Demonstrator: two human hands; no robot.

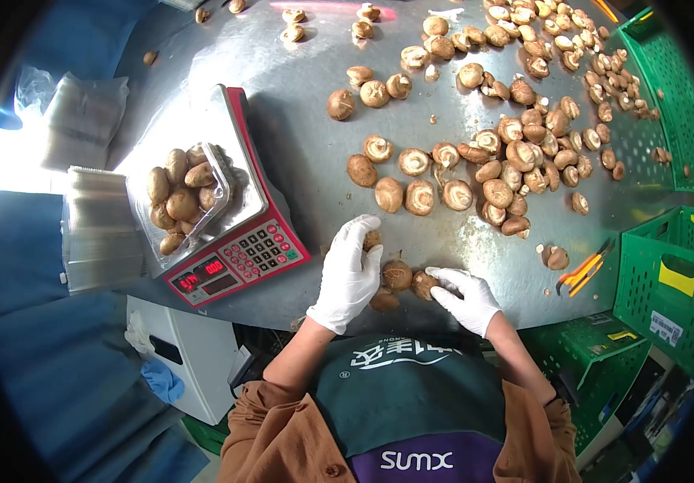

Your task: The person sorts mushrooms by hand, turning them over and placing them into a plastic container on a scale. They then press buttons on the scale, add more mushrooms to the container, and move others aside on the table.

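My left hand (pixel 348 274), in a white glove, is closed on a brown mushroom (pixel 372 240) near the table's front edge. My right hand (pixel 464 295), also gloved, has its fingertips against another mushroom (pixel 423 285). Between the hands lies a round brown mushroom (pixel 397 275), with one more (pixel 385 299) just below it. To the left, a red and silver scale (pixel 260 249) bears a clear plastic tray (pixel 219 193) filled with mushrooms (pixel 182 204). Loose mushrooms (pixel 420 197) lie in rows beyond my hands.
A large mushroom pile (pixel 517 153) spreads over the metal table (pixel 314 121) toward the back right. Orange-handled scissors (pixel 584 271) lie near green crates (pixel 661 282) at the right. Stacked clear trays (pixel 103 233) stand left of the scale.
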